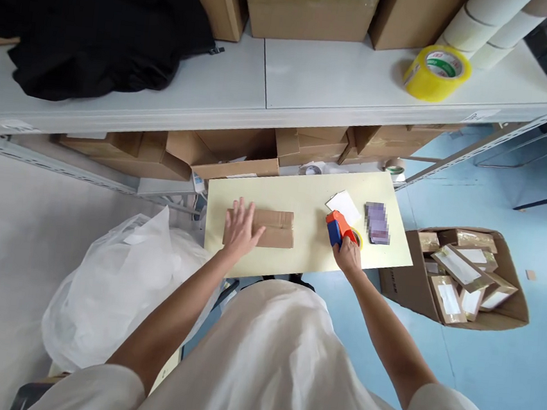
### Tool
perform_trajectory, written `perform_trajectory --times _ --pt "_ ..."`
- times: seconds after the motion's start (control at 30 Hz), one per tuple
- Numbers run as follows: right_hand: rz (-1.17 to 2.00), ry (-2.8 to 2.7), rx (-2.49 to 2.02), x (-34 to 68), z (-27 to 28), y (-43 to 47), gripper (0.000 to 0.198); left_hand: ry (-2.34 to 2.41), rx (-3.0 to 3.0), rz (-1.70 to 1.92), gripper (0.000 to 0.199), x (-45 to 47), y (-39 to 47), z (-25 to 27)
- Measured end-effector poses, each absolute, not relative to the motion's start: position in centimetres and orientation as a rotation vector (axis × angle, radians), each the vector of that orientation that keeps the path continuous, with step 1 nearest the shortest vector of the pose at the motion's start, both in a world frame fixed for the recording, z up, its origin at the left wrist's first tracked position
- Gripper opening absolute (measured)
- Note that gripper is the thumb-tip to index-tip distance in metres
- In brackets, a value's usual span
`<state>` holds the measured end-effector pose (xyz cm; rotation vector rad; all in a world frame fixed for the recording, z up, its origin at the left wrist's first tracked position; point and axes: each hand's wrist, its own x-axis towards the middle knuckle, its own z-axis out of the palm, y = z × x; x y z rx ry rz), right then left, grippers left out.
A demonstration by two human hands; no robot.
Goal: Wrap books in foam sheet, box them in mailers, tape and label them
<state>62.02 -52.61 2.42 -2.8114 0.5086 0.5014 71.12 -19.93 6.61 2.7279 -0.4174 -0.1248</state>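
Observation:
A small brown cardboard box (275, 230) lies on the pale yellow table (307, 198). Spread flat over its left end is my left hand (241, 228), with the fingers apart. My right hand (347, 255) grips an orange and blue tape dispenser (339, 225) on the right half of the table, apart from the box. Part of a yellow tape roll shows beside the dispenser. Just behind it sit white paper labels (344, 205), and to its right lies a dark purple, blurred flat object (377, 223).
On the right, an open carton (394, 287) holds several small taped boxes. A big white plastic bag (120, 287) bulges at the left. A grey shelf (325, 74) crosses above the table's far edge, carrying a yellow tape roll (433, 82), black cloth (111, 28) and cartons.

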Motion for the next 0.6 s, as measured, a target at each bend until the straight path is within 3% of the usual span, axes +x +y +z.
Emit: perform_trajectory --times 0.13,0.27,0.4,0.6 --pt "0.496 0.493 -2.793 61.1 0.4 -52.1 0.046 0.098 2.444 -0.275 0.079 70.9 -14.9 4.8" --pt "0.312 0.515 -2.801 60.4 0.2 -51.6 0.057 0.134 2.046 -0.352 0.063 70.6 -13.9 3.2" --pt "0.023 0.392 -2.78 60.5 1.5 -49.4 0.078 0.132 1.927 -0.315 0.066 70.2 -14.4 2.8" --pt "0.27 -0.106 -2.425 62.4 1.9 -43.1 0.101 0.056 1.781 -0.335 0.074 69.0 -13.3 3.0"
